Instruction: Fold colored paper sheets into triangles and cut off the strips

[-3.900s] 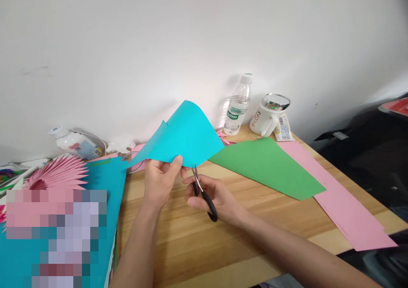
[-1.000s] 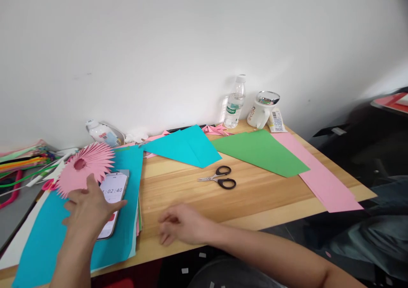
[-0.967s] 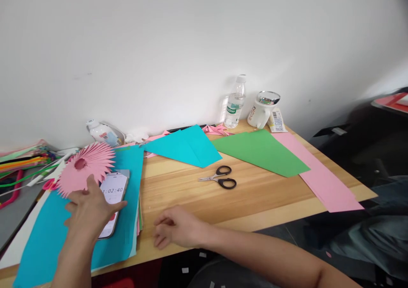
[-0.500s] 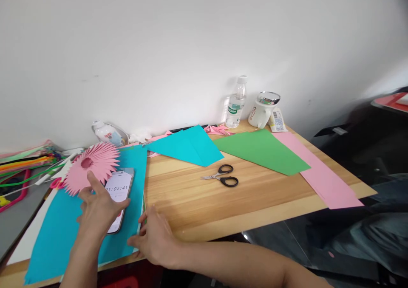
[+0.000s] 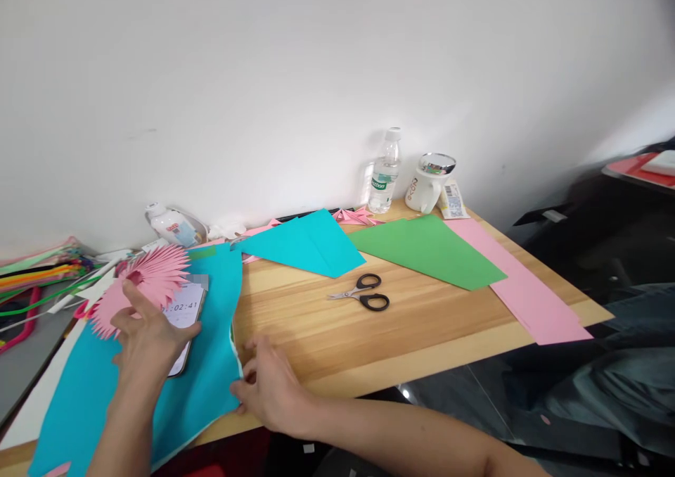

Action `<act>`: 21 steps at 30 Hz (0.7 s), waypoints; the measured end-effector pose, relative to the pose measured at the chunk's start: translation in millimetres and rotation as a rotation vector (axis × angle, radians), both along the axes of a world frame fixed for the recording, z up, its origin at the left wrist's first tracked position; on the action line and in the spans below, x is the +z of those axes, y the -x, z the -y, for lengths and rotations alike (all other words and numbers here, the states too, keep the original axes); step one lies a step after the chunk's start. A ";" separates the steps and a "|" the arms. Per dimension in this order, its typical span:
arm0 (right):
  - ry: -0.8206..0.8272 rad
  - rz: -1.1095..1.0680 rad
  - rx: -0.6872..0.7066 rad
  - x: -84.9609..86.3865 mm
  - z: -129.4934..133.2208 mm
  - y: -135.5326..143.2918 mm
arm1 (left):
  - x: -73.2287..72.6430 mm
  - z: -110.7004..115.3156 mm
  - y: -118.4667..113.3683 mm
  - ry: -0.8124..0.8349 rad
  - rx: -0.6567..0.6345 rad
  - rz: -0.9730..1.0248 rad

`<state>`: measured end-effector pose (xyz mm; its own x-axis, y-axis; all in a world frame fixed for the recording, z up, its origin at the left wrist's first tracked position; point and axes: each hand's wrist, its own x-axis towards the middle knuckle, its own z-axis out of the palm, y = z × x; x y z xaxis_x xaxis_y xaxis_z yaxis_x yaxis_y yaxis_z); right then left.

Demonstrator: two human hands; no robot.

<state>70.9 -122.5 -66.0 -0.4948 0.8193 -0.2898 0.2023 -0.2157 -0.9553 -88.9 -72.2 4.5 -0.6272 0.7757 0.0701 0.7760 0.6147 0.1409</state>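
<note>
My left hand (image 5: 150, 333) is over the phone (image 5: 182, 319), which shows a timer and lies on the blue paper sheet (image 5: 211, 357). Its fingers are spread, with the index finger reaching up onto the pink pleated paper ring (image 5: 140, 287) and the thumb across the phone. Part of the screen is covered by it. My right hand (image 5: 271, 385) pinches the blue sheet's right edge near the table's front, where the sheet curves and lifts slightly. Further right, small scissors (image 5: 363, 293) with black handles lie on the wooden table, blades a little apart.
Folded blue paper (image 5: 311, 245), green paper (image 5: 427, 252) and pink paper strips (image 5: 522, 287) lie across the table (image 5: 411, 350). A water bottle (image 5: 384, 171), white mug (image 5: 429, 185) and tipped white bottle (image 5: 174, 224) are by the wall. Coloured pipe cleaners (image 5: 45, 273) are at left.
The phone and pink ring have shifted left along with my left hand. The blue sheet's right edge now bows and lifts at my right hand; the view has turned slightly.
</note>
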 end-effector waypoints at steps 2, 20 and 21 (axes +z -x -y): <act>0.118 -0.108 0.029 3.7 -7.1 2.3 | 0.8 -0.4 0.9 -0.006 -0.005 0.002; -0.378 0.530 0.278 45.3 -63.1 30.9 | -5.5 -9.1 4.9 -0.066 -0.055 -0.006; -0.376 0.532 0.287 44.3 -64.6 30.7 | -5.3 -9.7 4.1 -0.071 -0.058 -0.009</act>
<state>40.2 -57.8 -21.8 -0.5757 0.7697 -0.2758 0.6617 0.2406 -0.7101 -93.0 -62.5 -0.8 -0.5803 0.8037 0.1319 0.8116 0.5572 0.1757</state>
